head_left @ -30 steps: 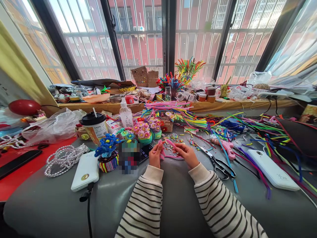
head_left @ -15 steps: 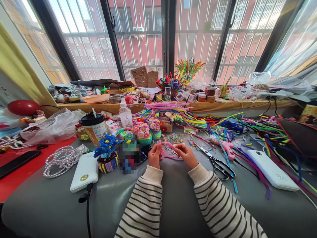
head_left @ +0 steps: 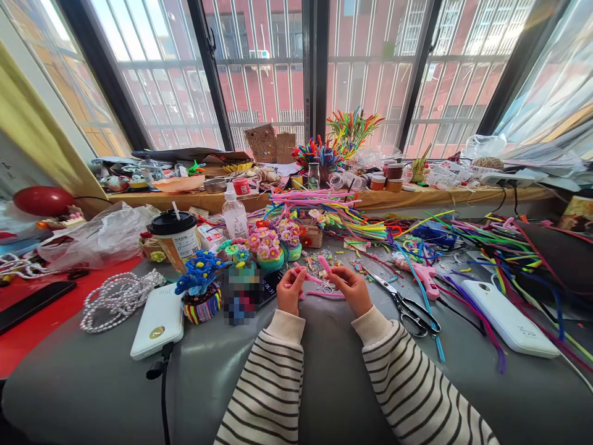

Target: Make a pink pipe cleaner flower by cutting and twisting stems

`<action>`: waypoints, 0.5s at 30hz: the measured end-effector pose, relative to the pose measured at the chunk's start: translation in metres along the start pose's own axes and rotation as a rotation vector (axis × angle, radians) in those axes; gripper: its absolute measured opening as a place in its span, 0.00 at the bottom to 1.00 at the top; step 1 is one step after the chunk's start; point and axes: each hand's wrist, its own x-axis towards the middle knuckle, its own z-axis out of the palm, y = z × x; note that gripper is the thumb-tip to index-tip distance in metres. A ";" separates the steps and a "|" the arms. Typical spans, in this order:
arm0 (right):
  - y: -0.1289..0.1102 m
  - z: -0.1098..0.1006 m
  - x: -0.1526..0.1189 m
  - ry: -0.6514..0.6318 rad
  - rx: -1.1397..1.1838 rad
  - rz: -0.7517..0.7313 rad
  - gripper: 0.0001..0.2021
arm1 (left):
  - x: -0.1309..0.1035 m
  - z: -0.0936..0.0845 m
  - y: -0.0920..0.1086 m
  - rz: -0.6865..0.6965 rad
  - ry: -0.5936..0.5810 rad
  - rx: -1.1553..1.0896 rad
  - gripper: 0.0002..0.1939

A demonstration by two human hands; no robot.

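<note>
My left hand [head_left: 290, 293] pinches a pink fuzzy stem whose tip shows above the fingers. Across from it, my right hand [head_left: 353, 292] is closed on a pink fuzzy piece [head_left: 325, 266] that sticks up from the thumb and forefinger. Between the hands another pink stem [head_left: 325, 295] lies on the grey table [head_left: 324, 383], near small metal rings [head_left: 328, 287]. Black-handled scissors [head_left: 398, 303] lie right of my right hand. Fuzzy flower pots, one with pink flowers [head_left: 265, 242], stand beyond my left hand.
A white power bank [head_left: 160, 321] with a cable and a lidded cup [head_left: 175, 238] stand left. At the right are a pink glue gun [head_left: 426, 279], another power bank [head_left: 509, 320] and many coloured stems [head_left: 491, 238]. A bottle [head_left: 235, 213] stands behind the flowers.
The pink piece at my right hand now points more upright, and the pink at my left hand has shifted. Both arms stay almost where they were.
</note>
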 end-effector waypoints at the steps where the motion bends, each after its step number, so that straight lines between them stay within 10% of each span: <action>1: -0.001 0.000 0.000 0.006 -0.033 -0.011 0.12 | 0.000 0.000 0.000 0.007 -0.008 0.014 0.13; 15: 0.005 0.004 -0.002 -0.102 -0.179 -0.058 0.13 | -0.004 0.002 0.000 -0.078 -0.265 0.074 0.16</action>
